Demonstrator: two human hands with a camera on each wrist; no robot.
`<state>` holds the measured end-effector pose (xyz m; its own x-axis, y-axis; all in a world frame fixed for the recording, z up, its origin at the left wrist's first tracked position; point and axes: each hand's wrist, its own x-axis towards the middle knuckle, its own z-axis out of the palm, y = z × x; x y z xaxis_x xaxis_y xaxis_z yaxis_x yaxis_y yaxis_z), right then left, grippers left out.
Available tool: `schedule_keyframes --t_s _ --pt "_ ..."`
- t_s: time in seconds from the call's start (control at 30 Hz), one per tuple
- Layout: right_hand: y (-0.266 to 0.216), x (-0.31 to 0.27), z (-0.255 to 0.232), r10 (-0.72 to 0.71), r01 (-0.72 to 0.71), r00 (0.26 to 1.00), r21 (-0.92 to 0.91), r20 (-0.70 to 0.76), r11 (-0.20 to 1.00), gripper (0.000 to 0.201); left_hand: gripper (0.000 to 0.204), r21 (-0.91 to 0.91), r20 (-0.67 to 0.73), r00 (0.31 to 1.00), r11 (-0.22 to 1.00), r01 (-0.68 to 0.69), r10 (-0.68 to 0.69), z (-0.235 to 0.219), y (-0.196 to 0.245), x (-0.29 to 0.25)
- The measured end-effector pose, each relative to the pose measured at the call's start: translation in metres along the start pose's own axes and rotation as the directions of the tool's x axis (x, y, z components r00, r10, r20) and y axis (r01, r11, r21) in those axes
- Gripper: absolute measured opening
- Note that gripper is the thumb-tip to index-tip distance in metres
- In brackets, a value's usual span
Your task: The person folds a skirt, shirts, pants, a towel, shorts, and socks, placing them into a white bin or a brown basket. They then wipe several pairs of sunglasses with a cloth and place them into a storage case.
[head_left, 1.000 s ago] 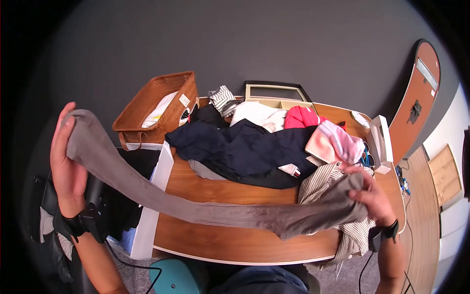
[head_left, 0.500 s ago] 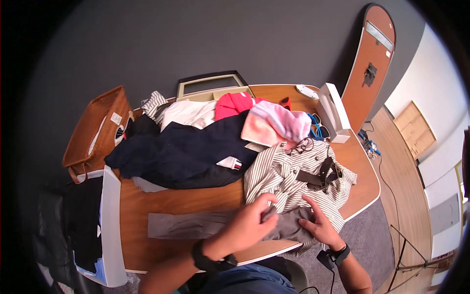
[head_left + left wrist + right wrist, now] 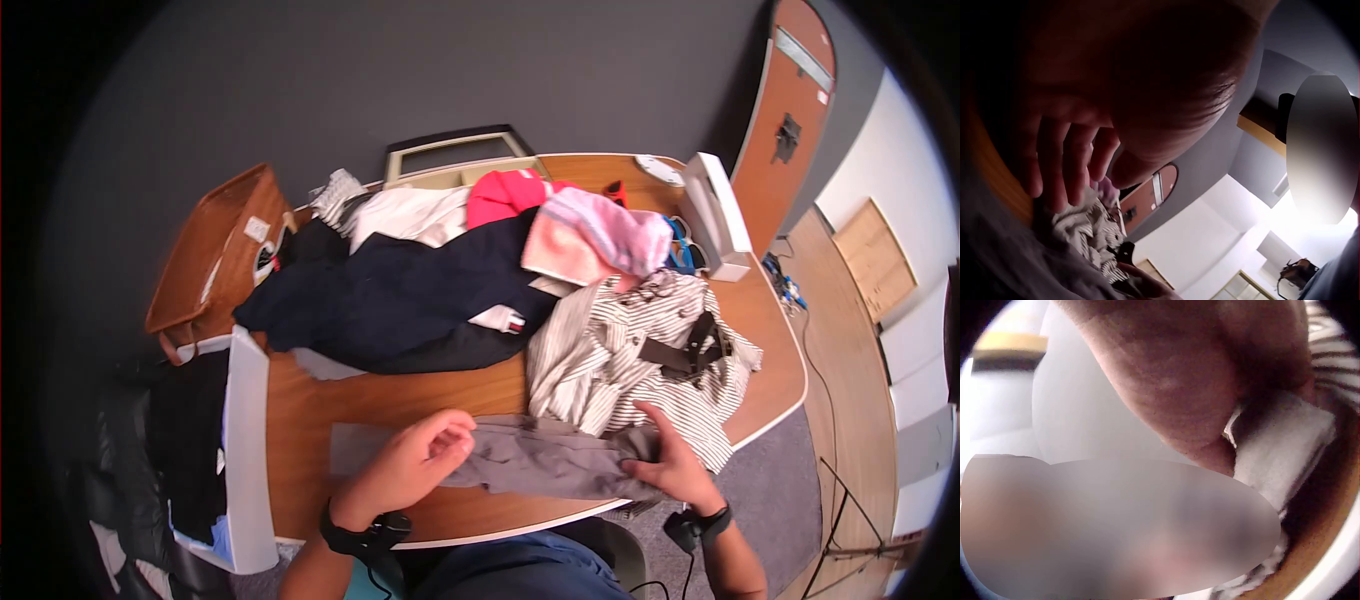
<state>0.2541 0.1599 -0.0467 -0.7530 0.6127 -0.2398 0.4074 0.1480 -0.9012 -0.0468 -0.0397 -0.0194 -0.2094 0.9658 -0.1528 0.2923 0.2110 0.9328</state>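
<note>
A long, folded grey garment (image 3: 550,462) lies along the near edge of the table, lightly wrinkled. My left hand (image 3: 415,465) is over its left part, fingers loosely bent, and nothing is between them in the left wrist view. At the garment's right end is my right hand (image 3: 680,465), its thumb across the bunched cloth. In the right wrist view a fold of the cloth (image 3: 1285,440) comes out between thumb and fingers; those fingertips are hidden. A striped shirt (image 3: 600,345) with a dark belt (image 3: 680,355) lies just beyond the right hand.
Behind lie a navy garment (image 3: 400,300), a pink towel (image 3: 600,235), a red cloth (image 3: 505,198) and a white cloth (image 3: 410,215). A wicker basket (image 3: 205,260) and a white box (image 3: 250,450) with dark clothes stand left, a white holder (image 3: 715,215) back right.
The grey garment, earlier stretched between my raised hands, has come down onto the table. My left hand has let go and moved left along it. The head view has turned right.
</note>
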Motion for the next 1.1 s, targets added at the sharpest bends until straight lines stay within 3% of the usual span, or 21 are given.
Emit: schedule_keyframes --t_s 0.07,0.13,0.2,0.23,0.4,0.47,0.53,0.6,0.67,0.7,0.73,0.77,0.8,0.83,0.87,0.9,0.93,1.0,1.03,1.1 --pt "-0.012 0.002 -0.006 0.023 -0.044 0.997 0.295 0.074 0.955 0.083 0.025 0.015 -0.013 0.997 0.997 0.082 -0.082 -0.017 -0.007 -0.02" --pt "-0.025 0.003 -0.01 -0.006 -0.012 0.999 0.489 0.034 0.872 0.085 0.024 0.014 -0.019 0.988 0.988 0.151 -0.151 -0.02 -0.019 -0.033" --pt "-0.049 0.005 -0.011 -0.023 0.008 1.0 0.544 0.02 0.839 0.088 0.025 0.1 0.028 0.997 0.992 0.073 -0.076 -0.012 -0.038 -0.039" --pt "-0.058 0.007 -0.01 -0.039 0.016 0.999 0.542 0.032 0.84 0.09 0.026 0.148 0.078 0.99 0.983 0.104 -0.117 -0.011 -0.036 -0.04" --pt "-0.113 0.026 0.026 -0.121 0.018 0.972 0.452 0.201 0.892 0.088 0.029 0.0 0.048 0.996 0.997 0.077 -0.076 -0.009 -0.052 -0.052" --pt "-0.131 0.044 0.056 -0.192 0.071 0.925 0.348 0.329 0.935 0.087 0.031 -0.403 -0.021 0.991 0.908 0.111 -0.13 -0.012 -0.065 -0.055" --pt "-0.133 0.066 0.095 -0.296 0.163 0.846 0.313 0.444 0.936 0.086 0.038 -0.427 -0.019 0.993 0.899 0.1 -0.119 -0.024 -0.074 -0.064" --pt "-0.143 0.075 0.135 -0.256 0.186 0.823 0.184 0.507 0.965 0.086 0.046 -0.723 -0.051 0.986 0.687 0.075 -0.161 -0.035 -0.073 -0.075" --pt "-0.14 0.075 0.167 -0.279 -0.026 0.713 0.422 0.643 0.906 0.085 0.055 -0.763 -0.083 0.968 0.64 0.09 -0.235 -0.043 -0.084 -0.082" --pt "-0.139 0.073 0.167 -0.312 0.116 0.744 0.346 0.591 0.931 0.082 0.055 -0.68 -0.214 0.95 0.733 0.023 -0.229 -0.047 -0.099 -0.084" --pt "-0.132 0.074 0.162 -0.311 0.114 0.734 0.342 0.603 0.933 0.082 0.056 -0.583 -0.343 0.916 0.812 -0.034 -0.208 -0.049 -0.108 -0.087" --pt "-0.119 0.077 0.153 -0.3 0.198 0.814 0.249 0.497 0.948 0.08 0.057 -0.442 -0.395 0.894 0.897 0.017 -0.212 -0.053 -0.101 -0.091" --pt "-0.109 0.077 0.143 -0.3 0.265 0.876 0.142 0.377 0.954 0.078 0.057 -0.452 -0.403 0.889 0.892 0.015 -0.219 -0.056 -0.095 -0.094" --pt "-0.102 0.073 0.131 -0.294 0.261 0.875 0.135 0.386 0.956 0.078 0.056 -0.317 -0.385 0.893 0.942 0.108 -0.232 -0.058 -0.088 -0.095" --pt "-0.095 0.067 0.119 -0.199 0.261 0.914 -0.139 0.353 0.955 0.076 0.056 -0.167 -0.363 0.899 0.966 0.195 -0.245 -0.06 -0.082 -0.094" --pt "-0.09 0.062 0.114 -0.118 0.234 0.949 -0.403 0.291 0.885 0.076 0.065 -0.116 -0.457 0.872 0.984 0.136 -0.174 -0.058 -0.076 -0.09" --pt "-0.084 0.057 0.114 -0.114 0.229 0.951 -0.406 0.288 0.885 0.076 0.065 -0.119 -0.453 0.874 0.984 0.135 -0.175 -0.057 -0.076 -0.086" --pt "-0.071 0.051 0.115 -0.009 0.126 0.98 -0.587 0.197 0.8 0.079 0.065 0.296 -0.581 0.813 0.922 0.25 -0.035 -0.056 -0.074 -0.08" --pt "-0.069 0.051 0.121 0.014 0.096 0.98 -0.53 0.199 0.843 0.08 0.065 0.301 -0.578 0.816 0.92 0.25 -0.033 -0.056 -0.076 -0.079" --pt "-0.079 0.057 0.135 0.071 0.045 0.979 -0.542 0.193 0.839 0.079 0.063 0.488 -0.581 0.813 0.813 0.317 0.033 -0.057 -0.082 -0.075"
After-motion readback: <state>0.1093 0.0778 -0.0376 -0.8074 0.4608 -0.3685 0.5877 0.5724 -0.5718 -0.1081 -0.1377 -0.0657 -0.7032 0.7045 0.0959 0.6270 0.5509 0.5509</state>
